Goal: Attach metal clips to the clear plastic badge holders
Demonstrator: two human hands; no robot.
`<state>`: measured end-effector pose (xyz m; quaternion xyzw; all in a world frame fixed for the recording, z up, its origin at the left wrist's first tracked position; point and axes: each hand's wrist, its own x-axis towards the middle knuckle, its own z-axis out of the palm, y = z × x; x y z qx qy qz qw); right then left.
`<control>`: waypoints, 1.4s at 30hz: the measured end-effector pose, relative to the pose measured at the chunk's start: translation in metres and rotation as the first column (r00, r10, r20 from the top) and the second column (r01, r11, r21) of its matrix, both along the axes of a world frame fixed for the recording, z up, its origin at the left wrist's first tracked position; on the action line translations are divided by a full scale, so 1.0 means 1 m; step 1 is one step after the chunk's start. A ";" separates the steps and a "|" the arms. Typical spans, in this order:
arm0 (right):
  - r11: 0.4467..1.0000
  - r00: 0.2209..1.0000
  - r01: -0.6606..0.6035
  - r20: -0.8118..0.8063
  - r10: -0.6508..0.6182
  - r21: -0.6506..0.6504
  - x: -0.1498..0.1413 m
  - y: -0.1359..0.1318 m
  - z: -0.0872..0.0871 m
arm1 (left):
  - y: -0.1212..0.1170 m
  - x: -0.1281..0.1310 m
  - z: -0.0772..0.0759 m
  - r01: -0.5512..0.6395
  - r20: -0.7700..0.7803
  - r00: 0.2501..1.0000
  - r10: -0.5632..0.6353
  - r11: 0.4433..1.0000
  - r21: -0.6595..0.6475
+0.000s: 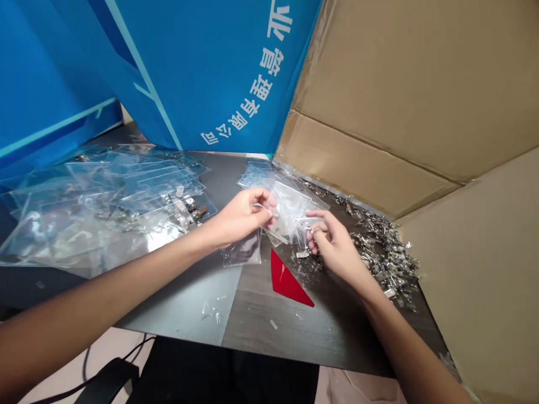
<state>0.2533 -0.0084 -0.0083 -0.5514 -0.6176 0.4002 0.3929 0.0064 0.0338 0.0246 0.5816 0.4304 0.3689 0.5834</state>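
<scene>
My left hand [248, 217] is closed, thumb against fingers, on the edge of a clear plastic badge sleeve [273, 216]. To its right, my right hand [334, 241] pinches a small shiny metal clip [310, 230], partly hidden by the fingers; its index finger points left. Between and behind both hands lies a loose stack of clear sleeves [290, 193]. Just below the right fingertips a metal clip [302, 255] rests near scattered small clear plastic bits. A red triangular piece [290, 283] lies flat on the table in front of the hands.
A wide pile of clear sleeves [138, 174], some with clips, covers the table's left. Many metal clips [379, 247] are heaped at the right, along cardboard panels [379, 163]. A blue printed panel [202, 73] stands behind. Small clear strips [217, 314] lie near the front edge.
</scene>
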 end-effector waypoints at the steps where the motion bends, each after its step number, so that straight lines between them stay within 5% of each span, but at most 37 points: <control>1: 0.999 0.999 -0.043 -0.032 0.042 -0.030 -0.003 -0.002 -0.002 | -0.004 0.003 -0.004 0.025 0.033 0.999 -0.025 0.999 -0.021; 7: 0.982 0.976 -0.171 -0.150 0.157 -0.085 -0.010 -0.016 -0.001 | -0.015 0.014 -0.021 0.059 0.160 0.986 -0.045 0.995 -0.085; 11: 0.966 0.965 -0.256 -0.067 0.254 -0.019 -0.010 -0.023 0.004 | -0.022 0.014 -0.024 0.193 0.179 0.970 -0.165 0.969 -0.152; 16: 0.950 0.953 -0.290 -0.055 0.298 0.113 -0.010 -0.024 0.004 | -0.025 0.015 -0.026 0.231 0.060 0.971 -0.232 0.972 0.034; 24: 0.972 0.973 -0.217 -0.064 0.223 0.092 -0.013 -0.025 0.010 | -0.018 0.014 -0.029 0.118 -0.095 0.990 -0.101 0.975 0.190; 32: 0.966 0.975 -0.220 0.048 0.215 0.134 -0.014 -0.022 0.009 | -0.029 0.014 -0.027 0.174 0.025 0.984 -0.177 0.981 0.081; 38: 0.969 0.977 -0.208 -0.016 0.212 0.131 -0.012 -0.021 0.012 | -0.029 0.017 -0.022 0.117 0.123 0.987 -0.107 0.990 -0.078; 42: 0.965 0.972 -0.226 -0.032 0.232 0.137 -0.010 -0.019 0.016 | -0.027 0.017 -0.024 0.074 0.176 0.983 -0.061 0.995 -0.068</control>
